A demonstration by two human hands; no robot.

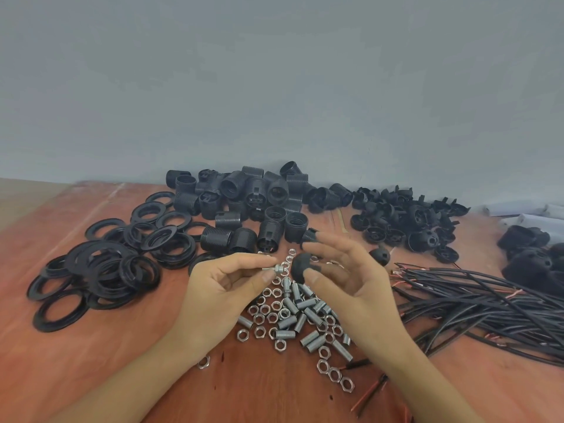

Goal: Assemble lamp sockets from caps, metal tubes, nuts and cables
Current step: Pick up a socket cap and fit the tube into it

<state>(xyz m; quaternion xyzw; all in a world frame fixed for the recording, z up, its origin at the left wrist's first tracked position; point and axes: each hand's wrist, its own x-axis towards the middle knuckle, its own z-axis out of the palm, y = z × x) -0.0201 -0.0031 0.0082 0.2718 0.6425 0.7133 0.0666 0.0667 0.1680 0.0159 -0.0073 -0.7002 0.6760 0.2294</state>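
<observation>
My left hand (227, 286) pinches a short threaded metal tube with a nut on it (274, 268) between thumb and forefinger. My right hand (341, 276) holds a black dome-shaped cap (300, 267) with thumb and fingertips, right beside the tube's end. Both are raised a little above the red-brown table (91, 361). Under the hands lies a scatter of loose metal tubes (300, 322) and hex nuts (265, 312). A bundle of black cables (476, 303) with stripped ends lies to the right. More black caps (406, 218) are piled at the back right.
Black threaded socket bodies (244, 196) are heaped at the back against the grey wall. Black rings (113, 264) are piled on the left. More dark parts (537, 254) and white tubes (537, 215) sit at the far right edge.
</observation>
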